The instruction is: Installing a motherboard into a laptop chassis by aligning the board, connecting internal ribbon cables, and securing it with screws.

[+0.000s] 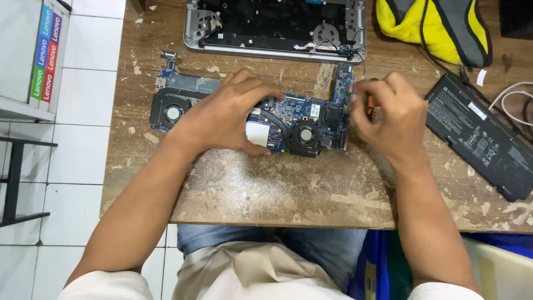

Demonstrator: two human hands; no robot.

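On one worn table (250,194), two hands (227,119) (388,119) touch one motherboard (300,119), two fans.

Single head-worn view, looking steeply down

The camera sits above the seated person's lap and faces almost straight down at the worn wooden counter (277,194), close enough that it fills most of the frame; white floor tiles (83,150) show left of the counter, the person's knees below its near edge.

Worn, paint-flecked wooden table (288,191) carried blue laptop motherboard (288,114) with two fans at centre, opened laptop chassis (275,28) behind, flat black battery (480,133) at right, yellow-grey bag (433,25) far right.
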